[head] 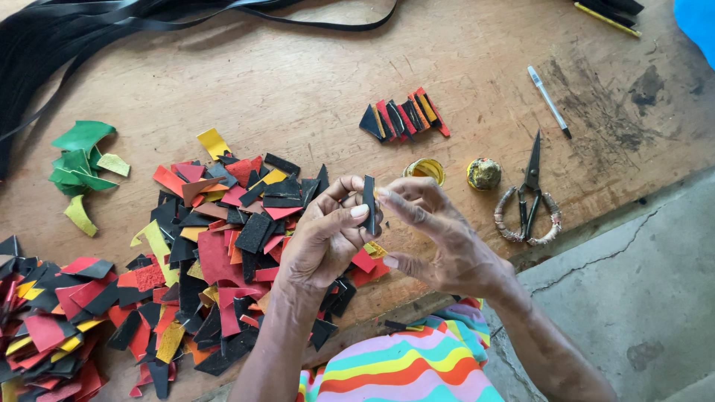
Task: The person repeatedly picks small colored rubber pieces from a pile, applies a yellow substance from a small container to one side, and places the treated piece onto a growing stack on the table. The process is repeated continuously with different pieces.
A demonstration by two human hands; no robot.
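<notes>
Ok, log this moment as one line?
left hand: pinches black strip upright | right hand: fingertips on same strip | below: scrap pile on table | scissors idle right

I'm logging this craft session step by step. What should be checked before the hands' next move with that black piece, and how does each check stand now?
1. Black piece pinched in the grip of both hands: ok, left hand and right hand both hold it.
2. Piece upright, clear of the table: ok.
3. Scissors within reach, to the right: ok.
4. Small yellow pot open: ok.
5. Assembled row of pieces lying undisturbed: ok.
6. Glue on the piece: cannot tell.
</notes>
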